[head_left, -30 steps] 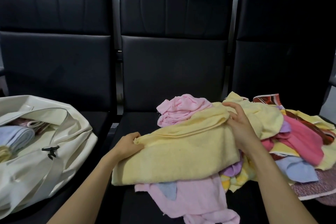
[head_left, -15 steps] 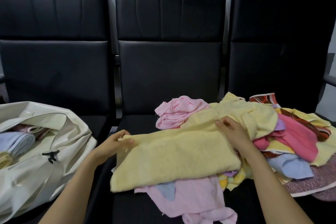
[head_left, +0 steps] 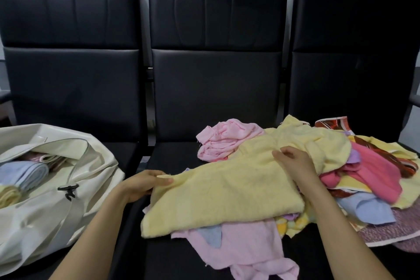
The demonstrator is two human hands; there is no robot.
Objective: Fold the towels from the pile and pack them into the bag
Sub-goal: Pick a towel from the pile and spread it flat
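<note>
The left hand pinches the left corner of a large yellow towel, thumb on top and fingers tucked beneath the cloth. The right hand rests on the same towel near its far edge with the fingers bent. Whether it grips a fold or only presses down cannot be told.

The yellow towel lies spread across the top of the pile, which covers the right half of the middle seat and spills onto the right seat. The row has three black seats.

In the pile at least eight other pieces show:
- one crumpled pale pink towel at the back edge
- one pale pink towel hanging toward the front edge
- one bright pink towel
- one blue towel
- one lilac piece
- one red-patterned cloth
- one yellow-patterned piece
- one mauve speckled cloth

More may be buried.

One cream bag sits open on the left seat, well apart from the pile. Inside it three pieces can be seen: one folded blue towel, one folded pale yellow towel and one pink striped piece behind them.
</note>
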